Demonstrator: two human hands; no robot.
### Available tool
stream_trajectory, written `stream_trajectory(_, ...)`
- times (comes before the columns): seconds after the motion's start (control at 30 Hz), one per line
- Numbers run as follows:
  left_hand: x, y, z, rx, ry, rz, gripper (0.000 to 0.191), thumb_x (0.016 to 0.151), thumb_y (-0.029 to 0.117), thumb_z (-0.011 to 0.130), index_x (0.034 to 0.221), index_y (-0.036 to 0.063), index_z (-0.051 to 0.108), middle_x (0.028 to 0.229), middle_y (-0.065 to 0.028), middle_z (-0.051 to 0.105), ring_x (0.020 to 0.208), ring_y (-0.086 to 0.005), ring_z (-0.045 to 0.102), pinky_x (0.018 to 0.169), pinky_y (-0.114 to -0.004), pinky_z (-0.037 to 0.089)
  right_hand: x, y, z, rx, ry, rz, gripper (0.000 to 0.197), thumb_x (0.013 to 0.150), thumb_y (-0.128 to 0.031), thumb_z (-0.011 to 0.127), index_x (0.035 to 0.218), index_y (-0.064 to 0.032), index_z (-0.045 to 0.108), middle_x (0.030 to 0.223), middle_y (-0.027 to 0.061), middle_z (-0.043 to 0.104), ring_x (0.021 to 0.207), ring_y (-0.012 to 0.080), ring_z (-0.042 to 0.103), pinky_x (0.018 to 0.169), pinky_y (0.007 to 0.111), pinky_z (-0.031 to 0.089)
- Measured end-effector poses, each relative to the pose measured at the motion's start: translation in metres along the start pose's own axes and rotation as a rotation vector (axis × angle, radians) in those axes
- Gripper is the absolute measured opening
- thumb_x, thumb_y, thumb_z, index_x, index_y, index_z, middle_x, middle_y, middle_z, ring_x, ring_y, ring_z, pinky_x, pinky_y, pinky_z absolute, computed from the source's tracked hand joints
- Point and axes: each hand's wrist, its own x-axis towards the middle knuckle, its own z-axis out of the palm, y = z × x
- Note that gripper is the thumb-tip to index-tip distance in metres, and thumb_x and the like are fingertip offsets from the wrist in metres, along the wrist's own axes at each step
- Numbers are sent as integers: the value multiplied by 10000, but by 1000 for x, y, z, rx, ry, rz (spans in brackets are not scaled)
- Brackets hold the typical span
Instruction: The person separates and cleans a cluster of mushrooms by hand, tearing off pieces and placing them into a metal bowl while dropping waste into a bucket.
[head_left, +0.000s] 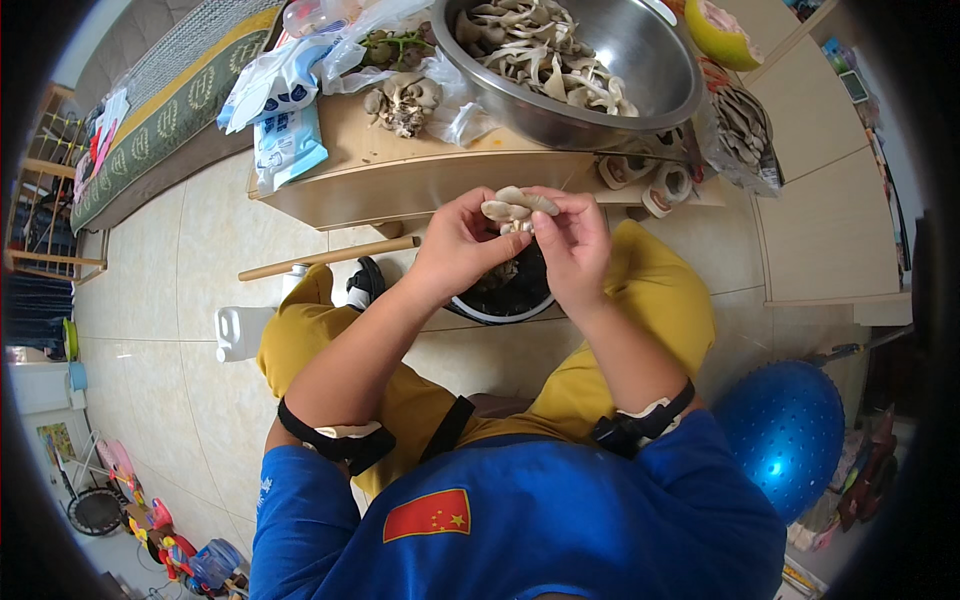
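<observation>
Between my fingertips is a small cluster of oyster mushrooms (517, 206), caps up and pale stems below. My left hand (469, 244) pinches its left side, and my right hand (574, 244) grips its right side. Directly beneath my hands a black-lined bin (517, 304) stands on the floor with mushroom scraps inside. A large steel bowl (652, 67) on the wooden table (420, 172) holds many torn mushroom pieces (555, 60). Left of the bowl, a bigger mushroom clump (405, 101) rests on the tabletop.
Wipes packets (289, 142) and grapes (397, 49) in a plastic bag occupy the table's left. Packaged mushrooms (735, 127) and a cut pomelo (720, 34) are at the right. A cardboard tube (330, 259), white jug (244, 334) and blue exercise ball (784, 439) surround me.
</observation>
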Motion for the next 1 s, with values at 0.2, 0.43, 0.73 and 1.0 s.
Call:
stream_trajectory(0.2,-2,5,-4,125,20,15,200,757,-12,630,913,21,509,910,-28,572,829,-76,532,739,-228,443,12,-16,-7,-264,-188,120,328,756,6,563,1074,-2,483,993,107,594,893,154,580,790,277,464)
stream_trajectory(0.43,-1,5,-8,46,63,-21,190,747,-12,609,901,40,510,855,-25,575,761,-87,533,681,-219,437,10,-14,-11,-273,-191,182,240,713,28,582,947,-16,562,916,82,619,845,157,601,761,269,468)
stream_trajectory(0.73,-1,9,-10,-63,69,-9,214,733,-24,602,910,50,508,854,-40,574,734,-111,539,671,-228,435,15,-20,-12,-404,-297,-251,253,620,96,592,821,-54,560,931,86,613,830,216,603,713,288,480)
stream_trajectory(1.0,0,7,-14,-106,35,86,202,745,-19,607,903,56,504,883,-60,575,827,-137,544,738,-253,442,13,-20,-11,-464,-288,-489,245,595,96,614,783,-55,570,910,81,594,846,247,602,721,318,499)
